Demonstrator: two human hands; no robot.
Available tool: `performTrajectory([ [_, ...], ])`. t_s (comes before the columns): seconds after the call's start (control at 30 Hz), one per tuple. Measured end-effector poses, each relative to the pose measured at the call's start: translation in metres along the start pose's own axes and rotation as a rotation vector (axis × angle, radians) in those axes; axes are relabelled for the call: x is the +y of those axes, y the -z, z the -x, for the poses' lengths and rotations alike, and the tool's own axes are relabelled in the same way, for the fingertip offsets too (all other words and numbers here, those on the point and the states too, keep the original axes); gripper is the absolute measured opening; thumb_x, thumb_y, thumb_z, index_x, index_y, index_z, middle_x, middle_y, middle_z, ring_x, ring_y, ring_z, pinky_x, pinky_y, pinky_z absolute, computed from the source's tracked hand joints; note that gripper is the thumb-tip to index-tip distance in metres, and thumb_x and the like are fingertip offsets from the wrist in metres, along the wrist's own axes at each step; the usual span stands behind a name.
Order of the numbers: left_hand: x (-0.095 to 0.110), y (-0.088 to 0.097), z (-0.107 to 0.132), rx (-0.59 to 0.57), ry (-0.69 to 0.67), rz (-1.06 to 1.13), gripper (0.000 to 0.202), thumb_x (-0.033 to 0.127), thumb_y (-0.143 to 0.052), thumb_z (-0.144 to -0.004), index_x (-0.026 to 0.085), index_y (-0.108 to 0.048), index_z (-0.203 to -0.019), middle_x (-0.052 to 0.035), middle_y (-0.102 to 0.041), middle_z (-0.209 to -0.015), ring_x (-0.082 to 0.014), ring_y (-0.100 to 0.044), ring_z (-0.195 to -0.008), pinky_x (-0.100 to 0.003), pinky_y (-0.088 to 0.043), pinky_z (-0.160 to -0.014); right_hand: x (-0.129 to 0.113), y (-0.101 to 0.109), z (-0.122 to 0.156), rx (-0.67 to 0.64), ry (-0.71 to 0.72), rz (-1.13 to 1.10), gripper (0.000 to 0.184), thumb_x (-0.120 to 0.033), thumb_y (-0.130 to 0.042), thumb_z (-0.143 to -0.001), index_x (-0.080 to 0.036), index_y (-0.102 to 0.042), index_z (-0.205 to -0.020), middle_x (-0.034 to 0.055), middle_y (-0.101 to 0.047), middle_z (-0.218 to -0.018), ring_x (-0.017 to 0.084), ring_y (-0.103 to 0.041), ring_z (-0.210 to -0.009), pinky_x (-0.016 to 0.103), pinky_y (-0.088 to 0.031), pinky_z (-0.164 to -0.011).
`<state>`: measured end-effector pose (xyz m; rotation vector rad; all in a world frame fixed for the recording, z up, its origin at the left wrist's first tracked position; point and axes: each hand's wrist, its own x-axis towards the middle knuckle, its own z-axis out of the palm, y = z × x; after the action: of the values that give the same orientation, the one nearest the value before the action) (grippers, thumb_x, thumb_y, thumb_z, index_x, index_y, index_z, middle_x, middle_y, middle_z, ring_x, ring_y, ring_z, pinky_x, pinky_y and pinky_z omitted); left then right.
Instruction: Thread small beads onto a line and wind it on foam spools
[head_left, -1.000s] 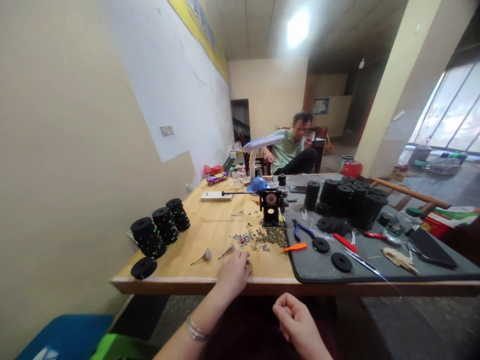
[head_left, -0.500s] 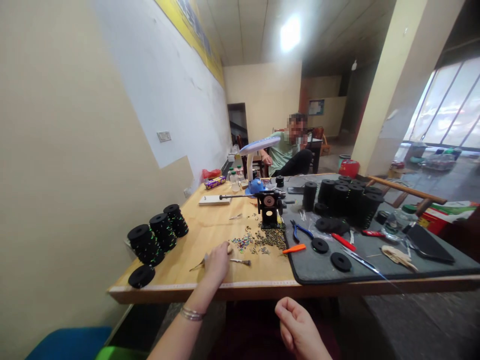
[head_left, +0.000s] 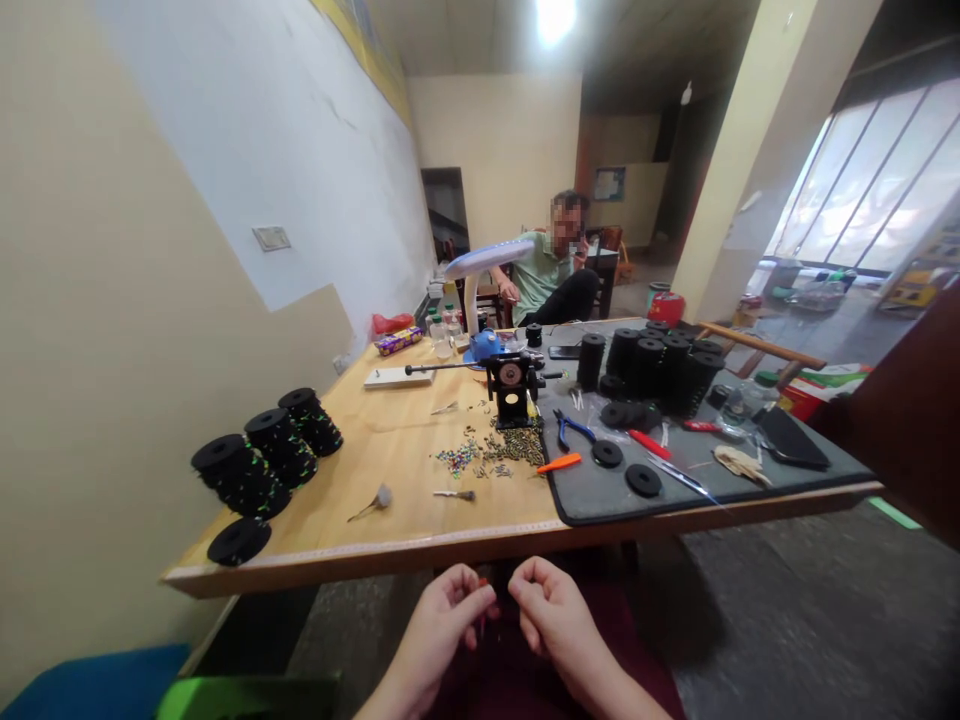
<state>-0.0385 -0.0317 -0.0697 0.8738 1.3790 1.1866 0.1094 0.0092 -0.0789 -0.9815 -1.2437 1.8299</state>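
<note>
My left hand is over my lap, just below the table's front edge, its fingers pinched together. Something small and reddish shows at its fingertips, too small to name. Beside it, a short gap apart, my right hand is closed in a pinch. What its fingers hold, if anything, is hidden. On the wood ahead lie a small brush and a greyish fan-shaped piece with a thin stem. Behind them are loose coloured beads and a pile of small metal parts.
A black crank device with a long rod stands mid-table before a blue-based lamp. Wound black spools stand left. The grey mat carries pliers, an orange tool and more spools. A person sits behind.
My left hand has left the tabletop near the brush and come down and right, beside my right hand. The camera view has shifted, so the table appears farther left and higher.
</note>
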Motion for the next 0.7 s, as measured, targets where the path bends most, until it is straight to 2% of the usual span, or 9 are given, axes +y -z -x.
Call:
performTrajectory([
  [0.1,-0.009,-0.011,0.004,0.012,0.007,0.021,0.034,0.041,-0.073,-0.066,0.017,-0.050,-0.062,0.0042,-0.057,-0.052,-0.0047,-0.042,-0.038,-0.016,-0.028,-0.039,0.001,-0.002,0.000,-0.006,-0.036,0.043,0.046,-0.062,-0.064,-0.066,-0.019,-0.047,-0.069,-0.0116,-0.041,-0.031,0.004,-0.026,-0.027,0.017,-0.017,-0.033],
  [0.27,-0.011,-0.014,0.002,0.003,-0.030,-0.046,0.037,0.044,-0.073,-0.065,0.018,-0.047,-0.060,0.0093,-0.046,-0.043,-0.0033,-0.036,-0.034,-0.015,-0.024,-0.037,0.005,-0.001,0.000,-0.011,-0.034,0.064,0.044,-0.060,-0.065,-0.066,-0.019,-0.047,-0.068,-0.0111,-0.044,-0.031,0.004,-0.029,-0.026,0.016,-0.022,-0.033],
  [0.47,-0.010,-0.018,0.005,0.024,-0.052,-0.074,0.035,0.040,-0.073,-0.063,0.020,-0.044,-0.059,0.0091,-0.045,-0.047,-0.0047,-0.039,-0.035,-0.016,-0.030,-0.035,0.009,-0.001,-0.002,-0.010,-0.010,0.134,0.039,-0.054,-0.064,-0.069,-0.019,-0.050,-0.068,-0.0100,-0.045,-0.032,0.005,-0.033,-0.027,0.017,-0.024,-0.033],
  [0.7,-0.013,-0.020,0.006,0.021,-0.087,-0.099,0.028,0.032,-0.069,-0.067,0.019,-0.046,-0.061,0.0084,-0.047,-0.050,-0.0061,-0.043,-0.039,-0.016,-0.035,-0.035,0.010,-0.001,-0.001,0.028,0.044,0.211,0.032,-0.048,-0.064,-0.073,-0.019,-0.052,-0.067,-0.0095,-0.045,-0.034,0.006,-0.036,-0.029,0.017,-0.027,-0.035],
])
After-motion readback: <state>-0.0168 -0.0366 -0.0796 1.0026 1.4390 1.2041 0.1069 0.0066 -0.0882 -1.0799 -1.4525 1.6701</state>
